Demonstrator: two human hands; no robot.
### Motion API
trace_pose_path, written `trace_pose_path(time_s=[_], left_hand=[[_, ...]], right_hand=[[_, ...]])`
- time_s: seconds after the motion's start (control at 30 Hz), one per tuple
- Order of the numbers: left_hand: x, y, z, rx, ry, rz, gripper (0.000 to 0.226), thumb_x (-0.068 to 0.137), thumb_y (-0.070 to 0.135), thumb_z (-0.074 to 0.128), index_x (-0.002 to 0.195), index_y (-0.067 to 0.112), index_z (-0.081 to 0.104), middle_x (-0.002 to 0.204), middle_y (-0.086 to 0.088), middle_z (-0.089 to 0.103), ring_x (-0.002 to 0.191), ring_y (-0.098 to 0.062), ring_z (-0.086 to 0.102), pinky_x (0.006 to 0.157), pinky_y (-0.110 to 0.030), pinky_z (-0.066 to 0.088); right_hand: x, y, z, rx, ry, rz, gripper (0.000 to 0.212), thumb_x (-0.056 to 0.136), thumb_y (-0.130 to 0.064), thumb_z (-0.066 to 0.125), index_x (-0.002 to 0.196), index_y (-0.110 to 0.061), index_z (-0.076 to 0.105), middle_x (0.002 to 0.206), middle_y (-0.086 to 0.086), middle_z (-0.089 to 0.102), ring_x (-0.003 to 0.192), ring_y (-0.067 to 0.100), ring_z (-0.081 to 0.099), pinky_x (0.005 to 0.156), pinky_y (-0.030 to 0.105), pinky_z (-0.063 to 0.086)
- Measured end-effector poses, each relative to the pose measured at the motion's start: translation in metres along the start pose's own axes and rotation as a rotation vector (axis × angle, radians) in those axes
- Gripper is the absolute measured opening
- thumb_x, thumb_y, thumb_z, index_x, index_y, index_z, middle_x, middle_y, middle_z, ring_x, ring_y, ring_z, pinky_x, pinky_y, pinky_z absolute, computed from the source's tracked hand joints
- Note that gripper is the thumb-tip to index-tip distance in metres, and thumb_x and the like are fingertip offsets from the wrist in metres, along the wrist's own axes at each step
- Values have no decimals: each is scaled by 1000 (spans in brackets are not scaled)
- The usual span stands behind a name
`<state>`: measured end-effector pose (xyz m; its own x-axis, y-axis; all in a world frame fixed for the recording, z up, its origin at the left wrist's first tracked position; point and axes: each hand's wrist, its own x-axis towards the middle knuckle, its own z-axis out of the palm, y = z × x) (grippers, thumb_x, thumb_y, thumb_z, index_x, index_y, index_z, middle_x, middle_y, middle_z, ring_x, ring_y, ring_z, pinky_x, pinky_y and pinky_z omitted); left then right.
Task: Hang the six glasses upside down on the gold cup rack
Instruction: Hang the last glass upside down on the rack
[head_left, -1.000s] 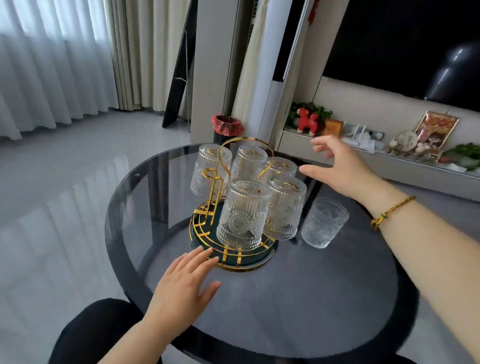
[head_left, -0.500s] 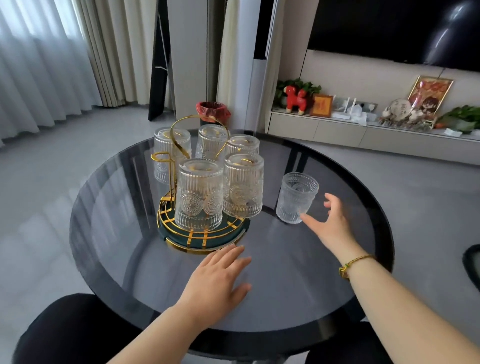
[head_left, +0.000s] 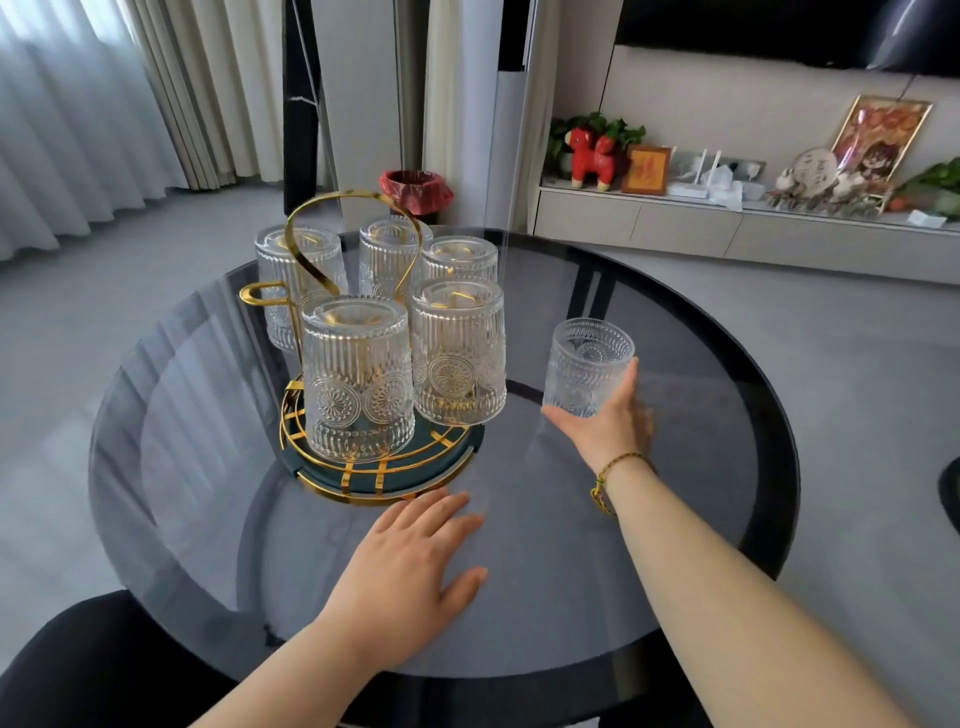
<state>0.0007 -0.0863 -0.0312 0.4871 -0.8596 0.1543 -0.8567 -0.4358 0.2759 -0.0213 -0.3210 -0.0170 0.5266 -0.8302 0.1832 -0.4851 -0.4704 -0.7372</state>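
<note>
The gold cup rack (head_left: 415, 475) with a green round base and a looped gold handle stands on the left half of the dark glass table (head_left: 571, 597). Several ribbed clear glasses (head_left: 358, 379) hang upside down on it. One gold hook (head_left: 260, 293) at the rack's left side is bare. A single loose glass (head_left: 589, 358) stands upright to the right of the rack. My right hand (head_left: 608, 431) wraps its lower part, thumb on the left, fingers on the right. My left hand (head_left: 410, 571) lies flat on the table just in front of the rack's base, fingers spread.
The table is round with a black rim. A bin with a red liner (head_left: 415, 189) stands on the floor behind it. A low shelf with ornaments (head_left: 727, 208) runs along the right wall. A black seat (head_left: 104, 670) is at bottom left.
My right hand dropped from above the rack, moved to the loose glass and closed around its lower part. My left hand stayed flat near the rack's base.
</note>
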Motion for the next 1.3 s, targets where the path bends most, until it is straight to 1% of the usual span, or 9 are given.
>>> trace_pose_path(time_s=[0.23, 0.5, 0.63, 0.77, 0.87, 0.97, 1.03, 1.13, 1.3], left_hand=[[0, -1, 2, -7, -9, 3, 50, 89, 52, 33, 136, 35, 24, 151, 13, 20, 140, -6, 8, 104, -20, -6], [-1, 0, -2, -37, -25, -24, 49, 90, 49, 35, 135, 32, 28, 151, 10, 24, 139, -8, 13, 115, -27, 7], [-4, 3, -7, -72, -10, -46, 46, 90, 47, 37, 134, 32, 31, 149, 11, 27, 138, -7, 16, 115, -27, 9], [-19, 2, -16, -140, 68, -33, 37, 87, 39, 50, 123, 29, 49, 140, 7, 42, 133, -10, 31, 112, -29, 22], [-32, -8, -32, -63, 213, -10, 30, 64, 30, 80, 92, 29, 68, 107, 6, 69, 101, -12, 64, 82, -33, 54], [-41, -28, -44, -54, 313, -30, 14, 69, 30, 74, 82, 25, 71, 93, 5, 73, 86, -14, 69, 64, -36, 57], [-44, -43, -50, -107, 351, -103, 23, 79, 34, 53, 85, 20, 71, 96, 0, 72, 91, -17, 68, 73, -37, 56], [-45, -64, -52, -207, 384, -265, 24, 84, 22, 61, 107, 16, 63, 116, -5, 64, 112, -23, 57, 94, -41, 45], [-40, -101, -49, -152, 211, -360, 53, 90, 38, 44, 138, 28, 24, 149, 4, 28, 137, -15, 23, 113, -34, 21]], right_hand=[[1, 2, -1, 74, 21, 46, 78, 57, -38, 76, 117, -8, 35, 121, 14, 52, 110, 34, 46, 90, 37, 41], [-22, -3, -32, 289, 5, -68, 71, 60, -28, 75, 116, -16, 33, 110, -2, 46, 99, 18, 49, 78, 29, 41], [-35, -21, -62, 404, -24, -146, 60, 62, -21, 73, 106, -26, 34, 100, -13, 49, 91, 6, 51, 68, 14, 38], [-47, -46, -94, 430, 4, -294, 55, 66, -10, 71, 111, -23, 42, 97, -18, 51, 91, 2, 53, 71, 13, 38], [-56, -69, -116, 379, -17, -398, 58, 60, -24, 71, 107, -35, 40, 97, -26, 49, 88, -9, 52, 70, 12, 39], [-59, -97, -130, 330, -93, -472, 58, 55, -33, 65, 105, -42, 37, 99, -30, 46, 89, -17, 48, 68, 6, 36], [-58, -117, -135, 281, -134, -526, 58, 55, -35, 65, 105, -42, 37, 99, -31, 43, 88, -23, 43, 66, 3, 36], [-53, -147, -135, 229, -208, -610, 57, 56, -33, 67, 103, -37, 36, 100, -29, 40, 80, -35, 37, 61, -9, 31], [-48, -191, -123, 194, -313, -668, 52, 64, -23, 74, 99, -32, 35, 99, -21, 44, 86, -18, 50, 63, -2, 40]])
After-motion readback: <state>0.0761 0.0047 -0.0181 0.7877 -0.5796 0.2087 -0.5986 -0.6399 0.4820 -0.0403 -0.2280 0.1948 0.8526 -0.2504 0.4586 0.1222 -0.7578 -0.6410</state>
